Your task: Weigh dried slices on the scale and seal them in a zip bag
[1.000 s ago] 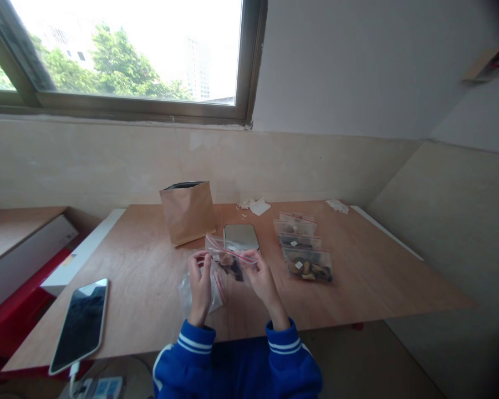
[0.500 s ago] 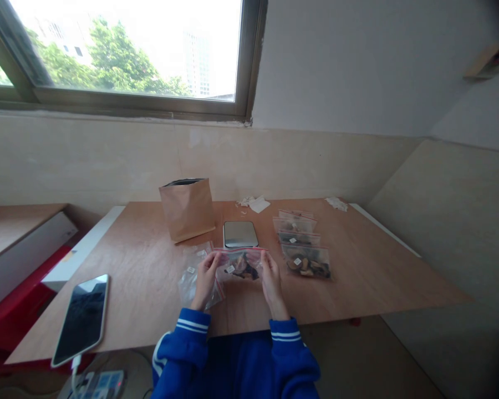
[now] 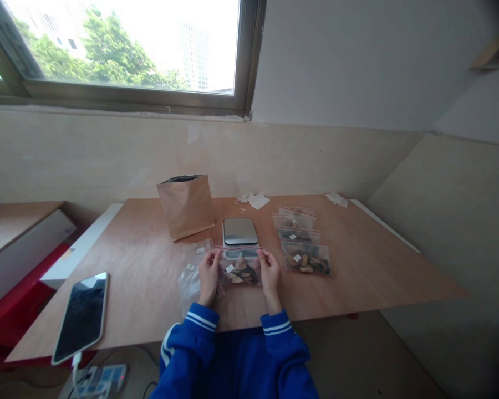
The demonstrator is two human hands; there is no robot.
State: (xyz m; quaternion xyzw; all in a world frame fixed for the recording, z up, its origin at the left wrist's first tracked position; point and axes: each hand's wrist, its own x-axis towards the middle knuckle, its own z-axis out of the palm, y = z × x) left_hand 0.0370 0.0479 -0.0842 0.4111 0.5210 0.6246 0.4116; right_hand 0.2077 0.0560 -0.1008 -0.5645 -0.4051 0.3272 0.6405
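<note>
The left hand (image 3: 208, 280) has its fingers (image 3: 213, 256) pinched on one top corner of a clear zip-lock bag (image 3: 242, 271), and the right hand (image 3: 270, 277) grips the opposite top corner the same way, thumb closed against fingers. The bag, red-lined along its top edge and bearing a small white label, hangs between them just on the person's side of the silver-topped scale (image 3: 240, 230), with tan and dark dried pieces gathered low inside. Left of the scale on the worktop (image 3: 370, 266) stands a brown kraft pouch (image 3: 186, 209), its mouth open; nearer the person, also left of the scale, lie flattened clear bags (image 3: 189, 285). Right of the scale is a row of filled zip-lock bags (image 3: 306, 259). White paper scraps (image 3: 258, 200) lie beyond the scale, near the wall
</note>
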